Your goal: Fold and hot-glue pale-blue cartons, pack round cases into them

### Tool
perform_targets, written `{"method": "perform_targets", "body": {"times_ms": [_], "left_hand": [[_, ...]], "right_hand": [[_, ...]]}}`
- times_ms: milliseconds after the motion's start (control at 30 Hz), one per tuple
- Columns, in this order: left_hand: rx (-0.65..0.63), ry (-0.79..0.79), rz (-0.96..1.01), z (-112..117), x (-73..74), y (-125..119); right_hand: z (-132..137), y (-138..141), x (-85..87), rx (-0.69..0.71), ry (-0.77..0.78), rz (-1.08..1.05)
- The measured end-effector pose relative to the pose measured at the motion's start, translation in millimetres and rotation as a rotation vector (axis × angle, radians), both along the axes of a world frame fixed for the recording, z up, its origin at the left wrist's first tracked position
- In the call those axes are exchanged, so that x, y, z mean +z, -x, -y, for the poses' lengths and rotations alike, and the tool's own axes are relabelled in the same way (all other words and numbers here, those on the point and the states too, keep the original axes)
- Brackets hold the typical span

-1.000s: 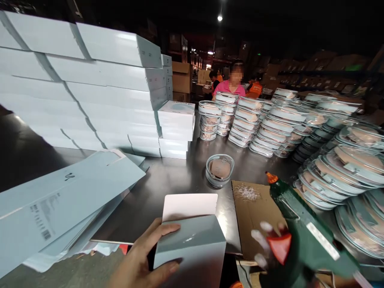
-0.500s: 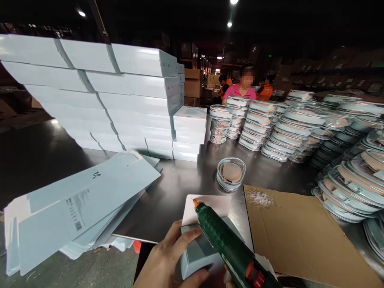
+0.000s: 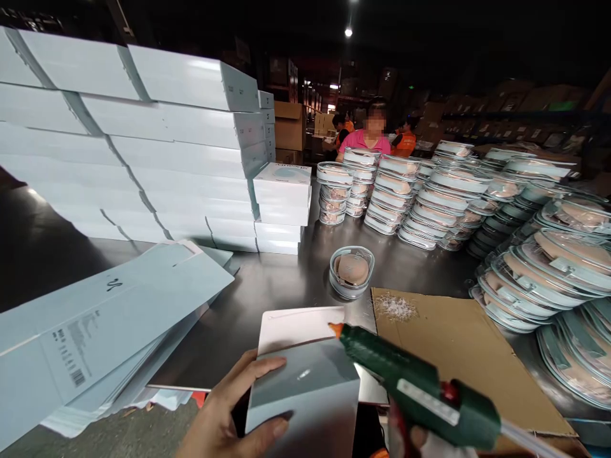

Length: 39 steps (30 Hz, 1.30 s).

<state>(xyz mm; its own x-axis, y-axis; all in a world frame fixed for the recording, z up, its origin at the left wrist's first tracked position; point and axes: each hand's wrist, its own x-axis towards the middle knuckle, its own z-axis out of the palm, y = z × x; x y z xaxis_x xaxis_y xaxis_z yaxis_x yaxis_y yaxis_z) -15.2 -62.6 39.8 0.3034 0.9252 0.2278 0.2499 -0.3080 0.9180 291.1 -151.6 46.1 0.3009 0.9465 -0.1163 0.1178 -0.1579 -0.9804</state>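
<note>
Left fingers grip one pale box; right fingers (mostly hidden) hold one green glue gun; one clear-topped case sits farther off on the surface.

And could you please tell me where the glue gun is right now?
In the head view, the glue gun is right of centre, low down, in the right hand, its orange nozzle by the open flap of the box.

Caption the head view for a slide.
Left hand gripping a pale-blue box, right hand holding a green glue gun, orange nozzle at the raised white flap.
</note>
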Motion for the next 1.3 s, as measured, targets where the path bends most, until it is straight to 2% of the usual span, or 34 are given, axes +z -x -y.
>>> {"method": "perform_targets", "body": {"times_ms": [100, 167, 233, 267, 333, 400, 467, 533, 600, 667, 733, 800, 867, 967, 1100, 1167, 1200, 1300], "left_hand": [[-0.133, 0.067, 0.119, -5, -8.6, 9], [-0.191, 0.065, 0.101, -8, -17.3, 15], [-0.213, 0.032, 0.037, -11, -25.3, 21], [-0.220, 0.012, 0.009, -12, -27.8, 22], [-0.226, -0.007, -0.027, -13, -28.2, 23], [-0.221, 0.007, -0.043, -14, -24.1, 21], [-0.227, 0.036, -0.034, -14, -20.3, 17], [-0.241, 0.071, 0.031, -12, -21.6, 12], [-0.209, 0.121, 0.154, -7, -28.4, 7], [-0.125, 0.167, 0.323, -1, -36.6, 1], [-0.038, 0.169, 0.465, 4, -40.6, -3], [-0.026, 0.130, 0.488, 4, -37.4, -3], [-0.116, 0.082, 0.382, 0, -28.5, 0], [-0.264, 0.044, 0.222, -8, -15.2, 4], [-0.276, 0.045, 0.198, -15, -10.9, 9], [-0.211, 0.051, 0.231, -19, -10.5, 16], [-0.102, 0.091, 0.288, -22, -9.7, 20], [0.421, 0.284, 0.588, -29, -7.7, 29]], "right_hand": [[-8, -22, 8.0, -0.147, 0.008, -0.215], [-10, -46, 14.1, -0.329, 0.126, -0.334], [-4, -72, 19.1, -0.432, 0.250, -0.242], [1, -83, 20.8, -0.424, 0.279, -0.130], [9, -95, 21.2, -0.320, 0.255, 0.096], [10, -86, 16.9, -0.223, 0.198, 0.158], [1, -55, 8.1, -0.110, 0.106, 0.133], [-15, -12, -2.8, 0.089, -0.014, 0.071], [-30, 25, -12.7, 0.302, -0.171, -0.033], [-39, 46, -19.5, 0.423, -0.334, -0.054], [-42, 48, -21.7, 0.474, -0.444, 0.079], [-43, 41, -18.8, 0.537, -0.517, 0.280], [-44, 31, -12.4, 0.631, -0.562, 0.434], [-47, 26, -2.4, 0.714, -0.553, 0.526], [-51, 31, 2.9, 0.689, -0.558, 0.505], [-50, 29, 2.7, 0.642, -0.495, 0.401], [-48, 27, 2.2, 0.575, -0.449, 0.301], [-42, 22, -0.8, 0.243, -0.314, -0.035]]}}
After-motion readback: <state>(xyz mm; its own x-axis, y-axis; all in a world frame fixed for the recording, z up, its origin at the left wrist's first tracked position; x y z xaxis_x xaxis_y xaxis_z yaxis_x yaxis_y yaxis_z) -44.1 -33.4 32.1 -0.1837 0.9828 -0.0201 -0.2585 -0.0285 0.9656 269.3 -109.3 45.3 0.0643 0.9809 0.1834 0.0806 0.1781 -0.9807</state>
